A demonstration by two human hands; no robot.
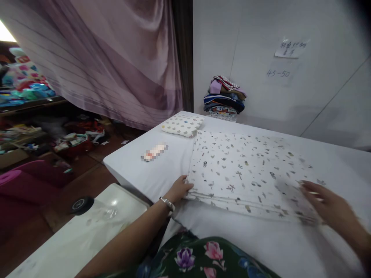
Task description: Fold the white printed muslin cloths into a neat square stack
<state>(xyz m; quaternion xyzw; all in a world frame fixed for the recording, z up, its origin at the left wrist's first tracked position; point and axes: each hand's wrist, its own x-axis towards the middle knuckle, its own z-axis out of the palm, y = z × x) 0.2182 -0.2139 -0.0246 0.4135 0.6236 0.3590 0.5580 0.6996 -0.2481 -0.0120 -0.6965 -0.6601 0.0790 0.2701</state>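
Note:
A white cloth with small printed motifs [246, 170] lies folded flat on the white-covered table [333, 158]. My left hand [179, 189], with a watch on the wrist, grips the cloth's near left corner, fingers tucked at its edge. At the cloth's near right edge is my right hand [327, 204], blurred by motion, fingers stretched out and lying on the fabric.
A small folded patterned cloth [183, 125] sits at the table's far left corner, with a small blurred object [155, 152] nearer. A pile of folded clothes [225, 98] stands against the wall. A white surface [95, 227] lies lower left; cluttered floor and a purple curtain [116, 58] lie beyond.

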